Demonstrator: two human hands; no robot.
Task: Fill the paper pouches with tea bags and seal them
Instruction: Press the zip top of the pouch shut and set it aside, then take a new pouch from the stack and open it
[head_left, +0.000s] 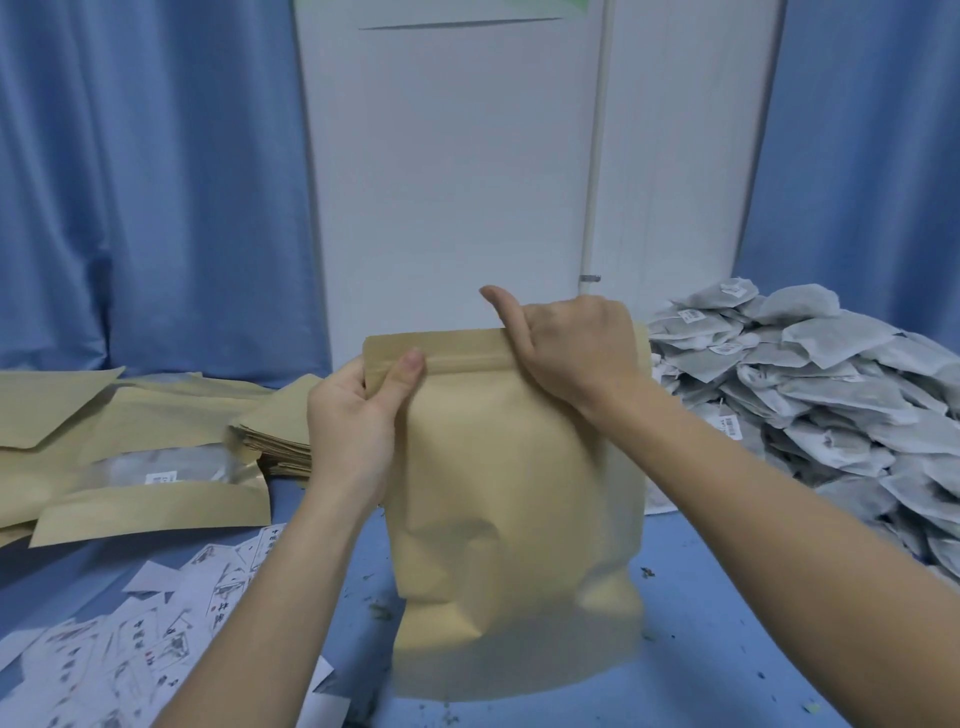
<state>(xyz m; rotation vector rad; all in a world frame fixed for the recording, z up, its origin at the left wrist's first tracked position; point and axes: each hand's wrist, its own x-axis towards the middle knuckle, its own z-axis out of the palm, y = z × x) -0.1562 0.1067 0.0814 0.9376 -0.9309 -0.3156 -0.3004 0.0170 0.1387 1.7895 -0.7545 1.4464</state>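
Observation:
A bulging brown paper pouch (514, 519) stands upright on the blue table (727, 623) in front of me. My left hand (358, 415) pinches the pouch's top strip at its left corner, thumb on the near side. My right hand (566, 343) grips the same strip towards its right end, fingers curled over the top edge and thumb raised. A large heap of grey tea bags (810, 395) lies at the right.
Flat empty pouches (156, 415) and one windowed pouch (156, 493) lie at the left. Printed paper slips (130, 639) are scattered at the near left. Tea crumbs dot the table. Blue curtains (156, 182) and a white door (452, 156) stand behind.

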